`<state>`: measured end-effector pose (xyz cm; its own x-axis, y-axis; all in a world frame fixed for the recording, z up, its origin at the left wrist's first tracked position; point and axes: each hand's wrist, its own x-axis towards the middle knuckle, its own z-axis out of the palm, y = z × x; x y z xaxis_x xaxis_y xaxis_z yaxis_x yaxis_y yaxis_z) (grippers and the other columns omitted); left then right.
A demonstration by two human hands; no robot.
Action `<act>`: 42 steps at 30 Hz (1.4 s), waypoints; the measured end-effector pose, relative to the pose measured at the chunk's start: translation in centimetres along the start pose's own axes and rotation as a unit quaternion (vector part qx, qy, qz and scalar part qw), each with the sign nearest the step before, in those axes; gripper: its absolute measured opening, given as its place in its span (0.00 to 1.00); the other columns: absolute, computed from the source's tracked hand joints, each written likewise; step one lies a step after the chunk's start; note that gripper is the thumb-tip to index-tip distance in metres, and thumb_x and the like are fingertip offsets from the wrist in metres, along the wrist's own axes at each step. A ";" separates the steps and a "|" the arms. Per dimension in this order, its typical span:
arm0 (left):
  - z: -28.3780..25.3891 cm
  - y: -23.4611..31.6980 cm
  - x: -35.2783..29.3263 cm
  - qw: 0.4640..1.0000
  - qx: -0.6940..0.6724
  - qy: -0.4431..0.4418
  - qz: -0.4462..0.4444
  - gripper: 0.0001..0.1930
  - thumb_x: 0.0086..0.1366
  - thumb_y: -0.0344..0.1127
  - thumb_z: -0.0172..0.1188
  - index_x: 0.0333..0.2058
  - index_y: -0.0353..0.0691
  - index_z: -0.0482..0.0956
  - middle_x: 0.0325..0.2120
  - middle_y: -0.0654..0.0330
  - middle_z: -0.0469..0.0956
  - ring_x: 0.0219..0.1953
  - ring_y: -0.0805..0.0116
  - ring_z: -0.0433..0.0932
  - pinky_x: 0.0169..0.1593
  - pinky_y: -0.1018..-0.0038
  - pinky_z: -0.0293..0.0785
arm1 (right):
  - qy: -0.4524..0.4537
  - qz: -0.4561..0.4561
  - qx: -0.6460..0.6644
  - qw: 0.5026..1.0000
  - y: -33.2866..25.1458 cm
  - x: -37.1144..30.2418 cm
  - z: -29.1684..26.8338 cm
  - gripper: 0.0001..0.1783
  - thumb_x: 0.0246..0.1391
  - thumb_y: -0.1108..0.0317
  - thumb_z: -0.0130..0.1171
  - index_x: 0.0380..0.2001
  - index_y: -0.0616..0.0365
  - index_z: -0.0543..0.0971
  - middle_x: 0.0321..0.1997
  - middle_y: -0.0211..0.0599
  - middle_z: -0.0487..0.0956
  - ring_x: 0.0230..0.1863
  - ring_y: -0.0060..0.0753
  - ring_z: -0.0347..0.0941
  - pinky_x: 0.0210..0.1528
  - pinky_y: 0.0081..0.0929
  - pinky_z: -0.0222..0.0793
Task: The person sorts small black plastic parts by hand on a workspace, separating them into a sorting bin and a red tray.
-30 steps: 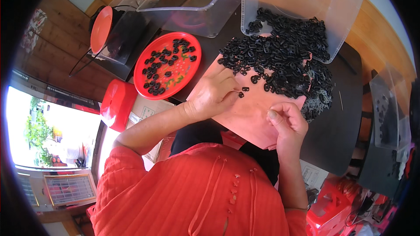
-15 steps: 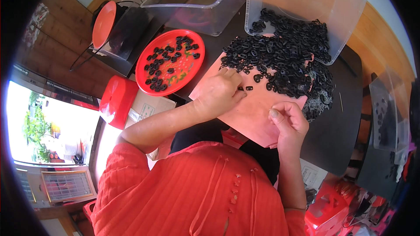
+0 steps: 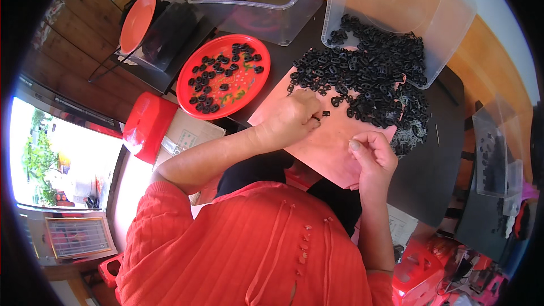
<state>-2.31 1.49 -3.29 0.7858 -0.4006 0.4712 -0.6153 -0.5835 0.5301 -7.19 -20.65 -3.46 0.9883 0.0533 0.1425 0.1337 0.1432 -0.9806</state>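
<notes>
My left hand rests over a pink sheet with its fingers curled and pressed together; what lies in them, if anything, is hidden. Right beside its fingertips is a single small black piece with holes. My right hand hovers at the sheet's near right side, thumb and fingers pinched, and anything between them is too small to make out. Beyond both hands a large heap of black two-holed pieces covers the far part of the sheet. To the left, similar pieces lie scattered on a red patterned plate.
A clear plastic bin lies tipped behind the heap, pieces spilling from its mouth. Thin grey scraps and a thin stick are on the dark table. Red stools stand at left and lower right. Another clear bin is at the back.
The view has shifted slightly. A black piece that showed at my left fingertips is no longer visible there. My right hand keeps its pinch in nearly the same place.
</notes>
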 end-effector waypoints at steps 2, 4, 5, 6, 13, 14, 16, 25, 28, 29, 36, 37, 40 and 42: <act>0.2 0.0 -0.1 0.998 0.048 0.023 0.044 0.06 0.50 0.24 0.63 0.29 0.35 0.77 0.25 0.55 0.72 0.31 0.58 0.74 0.36 0.66 0.72 | 0.001 0.003 -0.004 1.000 -0.3 0.0 0.2 0.04 0.55 0.79 0.61 0.34 0.63 0.76 0.30 0.26 0.75 0.31 0.13 0.68 0.35 0.13 0.64; 0.0 0.0 -0.2 0.993 0.100 0.011 0.057 0.06 0.53 0.25 0.64 0.31 0.34 0.78 0.24 0.58 0.74 0.29 0.64 0.75 0.34 0.69 0.72 | -0.005 0.013 0.009 1.000 -0.8 0.1 0.5 0.04 0.55 0.80 0.61 0.34 0.63 0.76 0.31 0.25 0.75 0.31 0.13 0.68 0.35 0.13 0.64; -0.1 0.2 -0.3 0.993 0.098 0.014 0.060 0.06 0.53 0.25 0.64 0.31 0.34 0.78 0.24 0.58 0.74 0.29 0.64 0.75 0.34 0.69 0.72 | -0.004 0.010 0.005 1.000 -0.8 0.3 0.7 0.04 0.55 0.80 0.61 0.34 0.63 0.76 0.31 0.25 0.75 0.31 0.13 0.68 0.35 0.13 0.64; -0.3 0.5 -0.6 0.996 -0.070 -0.023 -0.052 0.05 0.56 0.26 0.64 0.31 0.34 0.78 0.24 0.60 0.75 0.28 0.68 0.75 0.33 0.70 0.72 | 0.002 -0.008 0.009 1.000 -0.5 0.5 1.1 0.04 0.55 0.80 0.61 0.34 0.63 0.76 0.31 0.26 0.75 0.31 0.14 0.68 0.35 0.14 0.64; -2.4 4.9 -0.3 0.774 -0.529 -0.084 -0.338 0.05 0.65 0.28 0.59 0.37 0.32 0.79 0.24 0.61 0.76 0.23 0.75 0.74 0.28 0.78 0.72 | -0.010 -0.200 -0.136 0.970 -0.5 1.4 4.5 0.05 0.56 0.79 0.60 0.34 0.62 0.74 0.30 0.31 0.73 0.29 0.19 0.70 0.33 0.18 0.66; -2.3 4.9 -0.6 0.773 -0.531 -0.080 -0.337 0.05 0.65 0.28 0.59 0.37 0.32 0.79 0.24 0.61 0.76 0.23 0.75 0.74 0.28 0.78 0.72 | -0.011 -0.214 -0.139 0.967 -0.7 1.4 4.8 0.05 0.57 0.79 0.59 0.35 0.62 0.73 0.30 0.31 0.73 0.29 0.20 0.70 0.32 0.19 0.66; -2.1 4.9 -1.3 0.725 -0.601 -0.044 -0.333 0.07 0.66 0.26 0.58 0.41 0.29 0.77 0.27 0.59 0.77 0.24 0.74 0.75 0.27 0.78 0.72 | -0.010 -0.209 -0.144 0.967 -0.8 1.3 5.1 0.04 0.58 0.79 0.58 0.34 0.61 0.73 0.31 0.30 0.73 0.29 0.20 0.70 0.32 0.19 0.67; -0.7 4.6 -2.6 0.626 -0.686 0.032 -0.369 0.09 0.69 0.29 0.54 0.43 0.29 0.77 0.32 0.57 0.79 0.28 0.73 0.77 0.30 0.75 0.77 | -0.010 -0.121 -0.050 0.991 -0.1 1.1 5.6 0.03 0.59 0.77 0.59 0.34 0.62 0.74 0.31 0.28 0.75 0.31 0.17 0.69 0.34 0.16 0.67; -1.5 5.0 -2.5 0.648 -0.655 0.031 -0.387 0.09 0.69 0.29 0.55 0.43 0.30 0.78 0.32 0.57 0.80 0.27 0.73 0.77 0.30 0.76 0.78 | -0.017 -0.115 -0.064 0.991 0.0 1.2 5.1 0.03 0.58 0.78 0.58 0.34 0.63 0.74 0.31 0.26 0.75 0.32 0.16 0.69 0.35 0.15 0.66; -1.6 5.0 -2.5 0.648 -0.655 0.032 -0.387 0.09 0.69 0.29 0.55 0.43 0.30 0.78 0.32 0.57 0.80 0.27 0.73 0.77 0.30 0.76 0.78 | -0.021 -0.112 -0.057 0.992 -0.1 1.2 5.0 0.02 0.58 0.78 0.58 0.34 0.63 0.74 0.31 0.27 0.75 0.32 0.16 0.69 0.35 0.15 0.66; -1.3 4.8 -2.9 0.676 -0.640 0.046 -0.363 0.07 0.69 0.30 0.55 0.39 0.31 0.77 0.29 0.58 0.79 0.26 0.72 0.77 0.28 0.76 0.75 | -0.046 -0.138 -0.077 0.986 0.2 1.3 5.1 0.03 0.58 0.78 0.58 0.34 0.63 0.74 0.31 0.28 0.74 0.31 0.17 0.68 0.34 0.16 0.66; -1.2 5.0 -2.9 0.694 -0.625 0.054 -0.353 0.07 0.69 0.30 0.55 0.38 0.31 0.77 0.29 0.58 0.79 0.24 0.72 0.77 0.27 0.77 0.74 | -0.047 -0.137 -0.078 0.986 0.2 1.2 5.2 0.03 0.58 0.78 0.58 0.34 0.63 0.74 0.31 0.28 0.74 0.31 0.17 0.68 0.34 0.16 0.66; -1.4 5.5 -3.3 0.730 -0.594 0.050 -0.333 0.07 0.69 0.30 0.55 0.38 0.31 0.77 0.28 0.58 0.79 0.21 0.72 0.76 0.25 0.79 0.70 | -0.045 -0.139 -0.115 0.983 0.1 1.2 5.3 0.03 0.57 0.78 0.58 0.33 0.63 0.74 0.30 0.29 0.74 0.29 0.18 0.68 0.33 0.17 0.65; -1.2 5.4 -3.6 0.739 -0.585 0.053 -0.330 0.07 0.69 0.30 0.56 0.38 0.31 0.77 0.27 0.58 0.79 0.20 0.72 0.75 0.24 0.79 0.69 | -0.056 -0.171 -0.148 0.972 0.3 1.2 5.3 0.03 0.58 0.78 0.58 0.33 0.63 0.74 0.29 0.29 0.74 0.29 0.19 0.68 0.32 0.17 0.66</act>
<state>-8.49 0.65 -1.27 0.9679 -0.2076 -0.1418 0.2175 0.4086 0.8864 -6.40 -15.29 -2.85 0.8701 0.1617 0.4655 0.4854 -0.1179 -0.8663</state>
